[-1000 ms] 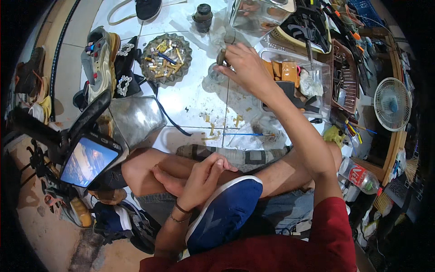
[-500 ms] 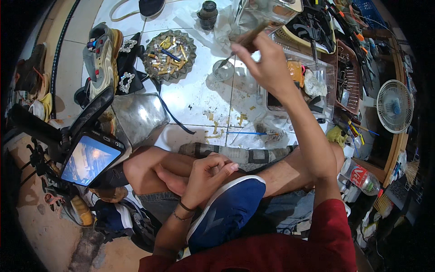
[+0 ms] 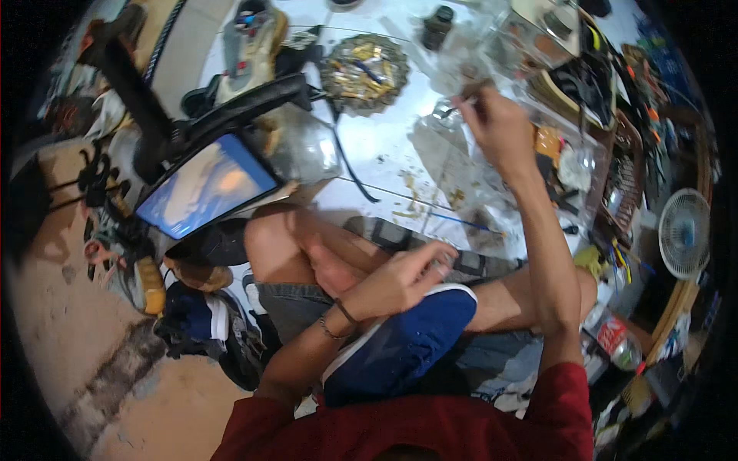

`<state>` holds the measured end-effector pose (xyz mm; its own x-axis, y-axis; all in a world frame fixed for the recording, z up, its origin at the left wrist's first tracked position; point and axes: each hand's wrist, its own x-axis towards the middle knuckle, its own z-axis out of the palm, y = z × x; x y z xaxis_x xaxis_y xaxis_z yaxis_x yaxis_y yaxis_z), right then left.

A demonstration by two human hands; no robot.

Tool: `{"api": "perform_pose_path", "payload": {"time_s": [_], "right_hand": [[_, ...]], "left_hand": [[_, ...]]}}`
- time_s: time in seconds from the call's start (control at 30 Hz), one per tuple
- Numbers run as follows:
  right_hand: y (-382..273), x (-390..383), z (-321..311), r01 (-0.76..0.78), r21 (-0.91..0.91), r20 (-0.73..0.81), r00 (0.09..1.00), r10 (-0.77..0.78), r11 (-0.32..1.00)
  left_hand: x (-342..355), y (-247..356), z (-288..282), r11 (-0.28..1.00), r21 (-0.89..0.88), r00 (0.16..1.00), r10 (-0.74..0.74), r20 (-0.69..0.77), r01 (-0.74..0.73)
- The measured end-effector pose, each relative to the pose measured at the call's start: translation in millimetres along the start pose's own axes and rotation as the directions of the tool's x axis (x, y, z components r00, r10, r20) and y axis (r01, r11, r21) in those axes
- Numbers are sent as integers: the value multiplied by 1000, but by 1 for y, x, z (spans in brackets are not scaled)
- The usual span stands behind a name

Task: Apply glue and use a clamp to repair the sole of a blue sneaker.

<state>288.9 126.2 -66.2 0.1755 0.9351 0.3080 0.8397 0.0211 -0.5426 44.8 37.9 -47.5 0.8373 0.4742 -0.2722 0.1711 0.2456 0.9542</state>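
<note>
"What's there, left to right?"

"From my remote seat: a lit phone (image 3: 209, 188) near ten o'clock. The blue shoe (image 3: 400, 346) lies just right of six, toe toward two. My left hand (image 3: 396, 284) is at its upper edge, fingers loosely bent; I can't tell whether they grip anything. A small clear cup (image 3: 443, 109) sits at one. At two, my right hand (image 3: 500, 132) seems to pinch a blurred, brownish tool (image 3: 473, 88) beside the cup."

"Which step?"

"I judge I'm wetting the tool; next calls for carrying it steadily to the shoe."
</note>
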Motion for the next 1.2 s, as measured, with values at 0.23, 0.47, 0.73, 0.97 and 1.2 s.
{"api": "perform_pose_path", "payload": {"time_s": [0.23, 0.47, 0.73, 0.97, 1.2], "right_hand": [[-3, 2, -10, -166, -33, -56, 985, 164, 986], [-11, 13, -7, 1, -62, 80, 997, 4, 998], [-29, -63, -97, -271, 593, 26, 948, 318, 759], [-78, -178, -109, -438, 542, 102, 881, 462, 717], [-107, -217, -89, -466, 678, 82, 817, 571, 568]], "left_hand": [[-4, -4, -2, 986, 167, 967, -69, 243, 28], [-21, 9, -5, 983, 186, 991, -29, 130, 4], [-18, 12, 15, 989, 86, 985, -132, 114, 122], [-27, 8, 13, 976, 205, 997, -76, 26, 69], [-23, 8, 15, 968, 230, 994, -107, 30, 98]]}}
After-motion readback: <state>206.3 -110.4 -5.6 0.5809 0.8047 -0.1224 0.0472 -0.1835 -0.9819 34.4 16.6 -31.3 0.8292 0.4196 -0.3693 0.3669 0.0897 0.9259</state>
